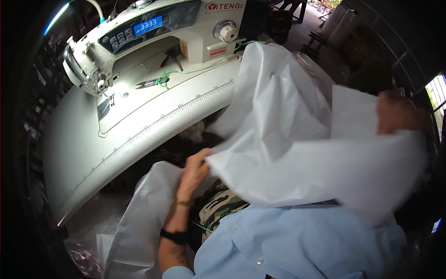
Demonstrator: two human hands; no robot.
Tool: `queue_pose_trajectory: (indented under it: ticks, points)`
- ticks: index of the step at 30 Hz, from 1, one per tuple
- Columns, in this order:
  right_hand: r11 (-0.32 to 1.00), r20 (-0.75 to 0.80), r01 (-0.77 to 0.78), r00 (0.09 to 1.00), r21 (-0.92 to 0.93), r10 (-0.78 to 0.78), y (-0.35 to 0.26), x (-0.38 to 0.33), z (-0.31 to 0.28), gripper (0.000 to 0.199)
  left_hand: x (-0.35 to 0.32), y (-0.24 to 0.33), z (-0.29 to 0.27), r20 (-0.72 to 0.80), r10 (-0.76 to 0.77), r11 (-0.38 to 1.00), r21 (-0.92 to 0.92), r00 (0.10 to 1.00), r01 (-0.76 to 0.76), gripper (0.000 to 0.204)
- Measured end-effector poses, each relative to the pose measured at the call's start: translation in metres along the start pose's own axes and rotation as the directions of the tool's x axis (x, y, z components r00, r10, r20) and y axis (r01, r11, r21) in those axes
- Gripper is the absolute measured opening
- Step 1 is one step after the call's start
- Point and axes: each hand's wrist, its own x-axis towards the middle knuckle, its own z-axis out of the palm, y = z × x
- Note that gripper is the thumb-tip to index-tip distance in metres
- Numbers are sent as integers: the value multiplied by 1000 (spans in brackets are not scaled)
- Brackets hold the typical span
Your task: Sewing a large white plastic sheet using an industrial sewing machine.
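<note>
A large sheet of white, slightly glossy woven plastic fabric (278, 125) stretches across my lap and up over the right end of the sewing table. My left hand (197, 169) is closed on its left edge, just in front of the table's curved rim. At the far right, my right hand (400, 114) grips the fabric's upper edge; motion smears it. Another length of white fabric (144, 218) hangs beside my left forearm. The sewing machine (153, 32), with a lit blue display, stands beyond my hands, and neither hand touches it.
On the pale sewing table (79, 153), which has a ruler scale along its front, lie thread snips (151, 83) tangled in green thread (162, 79). A dark tool (172, 58) is under the machine's arm. Clear plastic (88, 246) lies low at the left. Wrapped rolls (341, 23) stand behind.
</note>
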Motion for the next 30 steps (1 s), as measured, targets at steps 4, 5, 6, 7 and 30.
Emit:
queue_pose_trajectory:
  ticks: [4,5,6,7,30]
  points:
    - [973,-45,27,999,231,-17,15,-11,50,26,-101,-15,-95,-597,19,999,43,802,8,38]
    - [979,-67,65,996,195,-53,20,-14,73,27,-144,-9,-129,-607,-192,981,-118,771,152,46]
    - [964,-14,55,999,260,-53,25,-16,99,27,-176,-6,-169,-508,-282,957,-214,814,198,48]
    - [954,-18,71,997,291,-69,26,-19,128,23,-214,1,-192,-663,-196,978,-77,723,194,44]
    - [-360,76,-310,839,880,-539,-221,50,298,12,-377,217,-433,-963,254,160,135,91,978,48]
